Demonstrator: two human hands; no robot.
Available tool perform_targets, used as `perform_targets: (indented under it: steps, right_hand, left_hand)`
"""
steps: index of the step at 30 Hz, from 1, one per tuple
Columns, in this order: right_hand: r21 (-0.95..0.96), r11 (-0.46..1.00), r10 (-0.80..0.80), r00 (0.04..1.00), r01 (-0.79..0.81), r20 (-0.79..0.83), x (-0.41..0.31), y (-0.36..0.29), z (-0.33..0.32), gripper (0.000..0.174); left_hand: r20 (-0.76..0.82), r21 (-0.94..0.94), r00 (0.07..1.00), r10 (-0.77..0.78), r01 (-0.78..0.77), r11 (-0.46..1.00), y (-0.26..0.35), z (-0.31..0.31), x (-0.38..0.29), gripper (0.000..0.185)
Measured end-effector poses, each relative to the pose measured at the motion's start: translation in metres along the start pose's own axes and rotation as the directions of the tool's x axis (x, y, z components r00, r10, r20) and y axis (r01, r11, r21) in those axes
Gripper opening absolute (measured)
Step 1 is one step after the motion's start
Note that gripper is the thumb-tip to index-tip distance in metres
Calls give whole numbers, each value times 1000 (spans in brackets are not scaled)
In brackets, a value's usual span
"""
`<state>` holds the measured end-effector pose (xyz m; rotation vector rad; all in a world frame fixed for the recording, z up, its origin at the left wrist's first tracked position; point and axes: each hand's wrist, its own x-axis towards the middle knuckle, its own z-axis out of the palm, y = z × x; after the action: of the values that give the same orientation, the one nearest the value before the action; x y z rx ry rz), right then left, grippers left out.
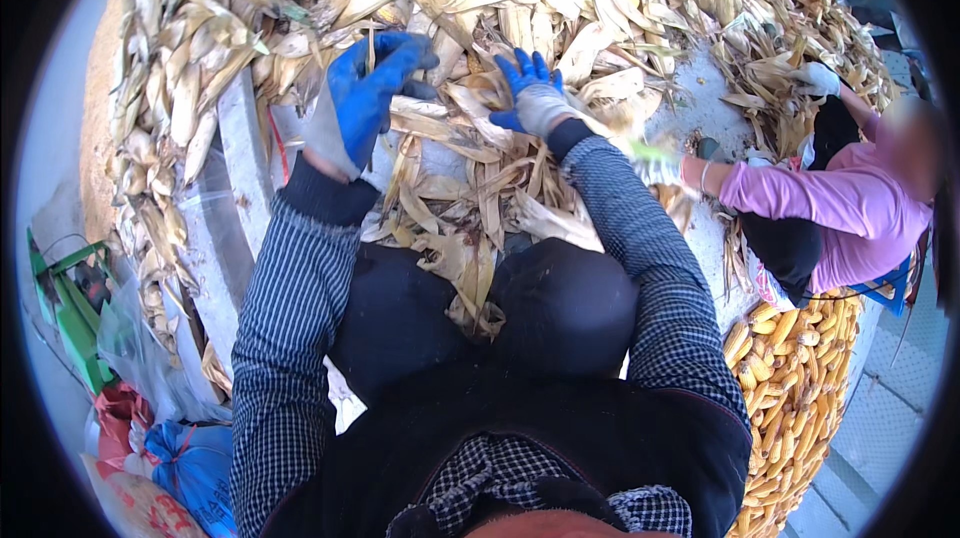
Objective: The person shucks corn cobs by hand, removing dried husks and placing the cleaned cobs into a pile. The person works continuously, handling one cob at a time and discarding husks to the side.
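My left hand (367, 95), in a blue-coated work glove, is raised over the near side of a large heap of dry corn ears in husks (517, 5). Its fingers are curled and blurred; a thin dark stick-like piece shows at them, and whether they grip it is unclear. My right hand (531, 91), gloved the same way, rests palm down with fingers spread on the husks, holding nothing that shows. Loose dry husks (487, 193) lie below both hands, and some hang between my knees.
A co-worker in a pink top (847, 193) sits at right, white-gloved hands among the husks. Husked yellow corn cobs (795, 395) are piled at lower right. At left are a concrete ledge (244, 140), a green metal frame (71, 313), clear plastic and a blue bag (195, 463).
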<state>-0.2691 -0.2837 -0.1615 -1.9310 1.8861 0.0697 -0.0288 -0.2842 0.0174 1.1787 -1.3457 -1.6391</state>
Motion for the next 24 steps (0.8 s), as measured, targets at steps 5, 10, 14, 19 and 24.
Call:
perform_targets:
  steps: [5, 10, 14, 19, 24]
  right_hand:
    - [-52, 989, -138, 990, 139, 10, -18, 22, 83, 72]
    - [-91, 995, -30, 999, 33, 31, -101, 112, 168, 41]
    - [-139, 885, 444, 895, -444, -32, -128, 182, 155, 40]
    - [61, 988, 155, 852, -144, -499, -85, 132, 51, 44]
    - [-43, 947, -315, 901, 317, -297, -8, 29, 62, 64]
  left_hand:
    - [54, 144, 998, 8, -16, 989, -18, -2, 0, 34]
    - [87, 181, 992, 89, -104, 978, -14, -3, -1, 33]
    - [136, 126, 988, 71, -88, 988, 2, 0, -3, 29]
    - [61, 191, 978, 197, -206, 960, 9, 12, -14, 31]
    - [94, 216, 981, 170, -187, 958, 4, 13, -15, 31]
